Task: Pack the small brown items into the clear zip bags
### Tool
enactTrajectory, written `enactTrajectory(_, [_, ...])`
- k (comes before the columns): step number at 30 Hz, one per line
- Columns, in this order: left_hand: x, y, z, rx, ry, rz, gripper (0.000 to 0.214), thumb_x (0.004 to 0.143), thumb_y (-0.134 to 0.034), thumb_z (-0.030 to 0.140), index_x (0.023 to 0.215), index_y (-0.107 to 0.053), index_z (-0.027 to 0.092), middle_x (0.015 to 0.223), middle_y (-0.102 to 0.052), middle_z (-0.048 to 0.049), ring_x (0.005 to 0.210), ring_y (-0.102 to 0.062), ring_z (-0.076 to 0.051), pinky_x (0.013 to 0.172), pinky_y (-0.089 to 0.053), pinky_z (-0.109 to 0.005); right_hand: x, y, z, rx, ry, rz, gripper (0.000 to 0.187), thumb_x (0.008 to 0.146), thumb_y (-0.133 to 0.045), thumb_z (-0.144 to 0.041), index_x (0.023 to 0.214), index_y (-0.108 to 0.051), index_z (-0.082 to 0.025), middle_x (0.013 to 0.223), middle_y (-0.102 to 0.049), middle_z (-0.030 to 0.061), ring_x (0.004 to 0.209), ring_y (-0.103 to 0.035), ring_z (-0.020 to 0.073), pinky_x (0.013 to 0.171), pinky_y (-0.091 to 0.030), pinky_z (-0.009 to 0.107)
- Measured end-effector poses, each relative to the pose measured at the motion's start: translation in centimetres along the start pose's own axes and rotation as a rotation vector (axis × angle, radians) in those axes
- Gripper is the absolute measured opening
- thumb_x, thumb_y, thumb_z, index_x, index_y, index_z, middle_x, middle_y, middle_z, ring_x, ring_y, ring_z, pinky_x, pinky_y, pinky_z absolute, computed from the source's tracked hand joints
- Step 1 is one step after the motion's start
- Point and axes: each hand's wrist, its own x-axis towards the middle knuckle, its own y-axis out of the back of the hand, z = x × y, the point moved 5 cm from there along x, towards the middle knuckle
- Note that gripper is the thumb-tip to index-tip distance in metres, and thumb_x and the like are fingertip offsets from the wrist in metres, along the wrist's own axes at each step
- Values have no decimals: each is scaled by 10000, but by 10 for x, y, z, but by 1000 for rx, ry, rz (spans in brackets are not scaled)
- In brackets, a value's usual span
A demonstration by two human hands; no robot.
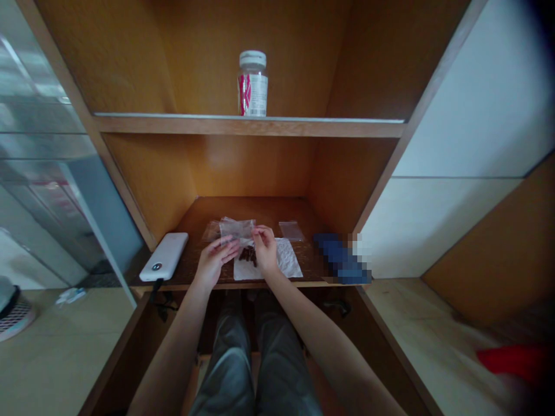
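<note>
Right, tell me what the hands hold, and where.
The right hand pinches a clear bag by its right corner; the left hand touches its lower edge, grip unclear.

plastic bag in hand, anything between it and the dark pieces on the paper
nothing visible: the clear plastic bag, held between the left hand and right hand, hangs above the dark pieces on the white paper

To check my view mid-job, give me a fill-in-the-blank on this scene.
The left hand and right hand hold a clear ____.
Dark pieces lie on white ____.
The bottle stands on the ____ shelf.
The power bank lies to the ____ of the hands.

Answers: plastic bag; paper; upper; left.
</note>
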Motion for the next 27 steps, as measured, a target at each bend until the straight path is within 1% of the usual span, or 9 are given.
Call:
enactTrajectory(3, [0,-1,1,-11,11,-20,391,673,-667,248,1031,-574,120,944,-678,-129,917,-625,-246,918,-413,-443,0,1,-3,-36,9,-4,134,796,-470,-289,747,-553,-195,866,-495,29,849,-495,145,802,-403,299])
enactTrajectory(8, [-1,-3,2,-20,35,-31,363,670,-671,251,996,-589,114,922,-683,-131,905,-628,-258,895,-428,-458,-1,1,-2,-32,-32,-4,111,762,-487,-259,688,-540,-197,850,-476,21,851,-487,145,807,-391,289])
enactTrajectory(9, [-2,-3,1,-16,44,-34,358,663,-677,246,984,-593,113,914,-684,-132,901,-630,-260,894,-428,-462,-2,1,-1,-24,-46,-2,96,759,-491,-262,704,-539,-199,851,-480,19,854,-488,144,811,-389,287])
enactTrajectory(11, [-2,-3,1,-17,50,-33,358,645,-695,237,967,-602,112,912,-684,-135,900,-630,-262,898,-425,-464,-3,1,0,19,-99,18,93,762,-494,-284,796,-534,-207,869,-499,18,843,-497,139,802,-392,284])
enactTrajectory(14, [-2,1,2,-44,42,-6,382,630,-708,225,985,-604,127,981,-666,-133,952,-610,-257,918,-414,-449,-5,1,3,79,-205,52,217,766,-505,-338,938,-506,-205,905,-539,28,822,-516,136,771,-407,279])
enactTrajectory(16, [-2,4,2,-66,35,16,377,646,-698,227,1000,-602,139,1035,-648,-125,993,-591,-245,934,-407,-430,-5,-1,4,62,-226,19,226,761,-517,-362,912,-536,-195,901,-557,36,827,-523,141,765,-410,277])
enactTrajectory(20, [1,8,1,-124,1,38,324,676,-673,211,988,-606,154,1031,-653,-90,1010,-583,-213,946,-406,-398,-4,-6,4,-17,-152,-88,167,733,-556,-349,738,-605,-190,914,-554,43,887,-518,162,724,-415,264])
enactTrajectory(23, [1,8,0,-149,6,33,311,668,-680,192,968,-607,152,985,-670,-78,991,-593,-204,944,-409,-393,-4,-5,4,-45,-109,-84,123,710,-578,-309,700,-602,-188,895,-547,38,875,-520,164,679,-415,252])
enactTrajectory(27, [-1,4,2,-141,34,0,375,636,-703,182,993,-593,152,969,-673,-88,960,-607,-215,930,-412,-403,-3,-3,3,-26,-83,-49,84,715,-561,-271,724,-571,-188,847,-550,25,814,-517,149,699,-410,258])
